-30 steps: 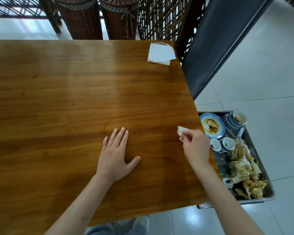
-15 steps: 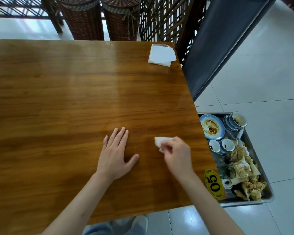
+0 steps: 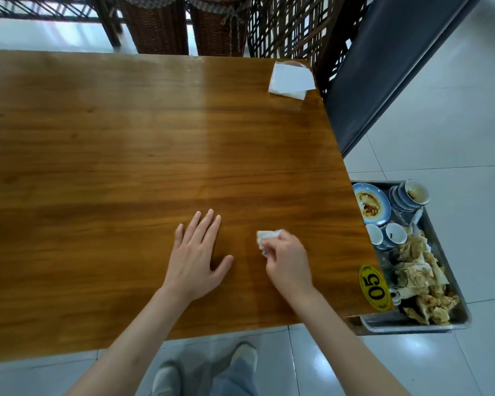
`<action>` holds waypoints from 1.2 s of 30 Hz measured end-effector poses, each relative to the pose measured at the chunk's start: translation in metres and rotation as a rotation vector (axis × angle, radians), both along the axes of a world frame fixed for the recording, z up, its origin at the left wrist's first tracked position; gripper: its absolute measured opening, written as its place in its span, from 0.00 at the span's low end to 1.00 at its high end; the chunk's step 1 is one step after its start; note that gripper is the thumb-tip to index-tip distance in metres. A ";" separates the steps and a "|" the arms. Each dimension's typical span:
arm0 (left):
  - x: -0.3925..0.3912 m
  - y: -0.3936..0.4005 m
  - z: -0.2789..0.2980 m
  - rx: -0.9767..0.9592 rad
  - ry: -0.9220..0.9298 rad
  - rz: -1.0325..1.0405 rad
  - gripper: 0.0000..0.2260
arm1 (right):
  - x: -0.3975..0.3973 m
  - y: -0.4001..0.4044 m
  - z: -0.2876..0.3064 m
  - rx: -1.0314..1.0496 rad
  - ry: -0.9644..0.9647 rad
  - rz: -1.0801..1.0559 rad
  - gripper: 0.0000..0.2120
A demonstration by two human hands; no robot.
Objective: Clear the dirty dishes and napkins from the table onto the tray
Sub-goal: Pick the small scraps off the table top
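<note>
Wooden table (image 3: 126, 167) beside a tiled floor: the left hand (image 3: 196, 258) lies flat with fingers spread near the front edge, while the right hand (image 3: 287, 260) pinches a crumpled napkin (image 3: 265, 238) against the surface just beside it. A yellow oval tag (image 3: 375, 287) at the front right corner reads "05". A folded napkin (image 3: 290, 80) sits at the far right corner. A tray (image 3: 440, 321) beyond the right edge holds dirty dishes (image 3: 372, 204) and used napkins (image 3: 420, 281).

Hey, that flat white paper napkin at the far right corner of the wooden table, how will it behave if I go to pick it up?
The flat white paper napkin looks thin and light, so it would probably flop and fold once lifted. Lying flat on the glossy wooden table, it may slide rather than lift; pinching an edge likely helps. It seems unlikely to tear unless damp.
</note>
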State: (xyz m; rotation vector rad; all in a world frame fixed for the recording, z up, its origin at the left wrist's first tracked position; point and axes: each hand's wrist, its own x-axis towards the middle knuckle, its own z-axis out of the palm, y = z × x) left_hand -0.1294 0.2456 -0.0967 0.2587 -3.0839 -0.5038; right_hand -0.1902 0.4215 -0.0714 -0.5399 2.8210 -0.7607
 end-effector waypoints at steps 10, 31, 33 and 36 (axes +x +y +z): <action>0.073 -0.077 0.005 0.058 0.004 0.149 0.32 | 0.025 0.009 0.005 0.087 0.014 -0.482 0.12; 0.062 -0.124 0.008 0.085 -0.004 0.042 0.31 | 0.037 -0.122 -0.007 -0.007 0.035 -0.284 0.11; 0.051 -0.127 0.006 0.091 -0.006 0.053 0.30 | 0.041 -0.135 -0.008 -0.004 0.046 -0.124 0.11; 0.027 -0.127 0.004 0.105 -0.011 0.066 0.30 | 0.037 -0.154 -0.007 -0.022 0.110 0.097 0.10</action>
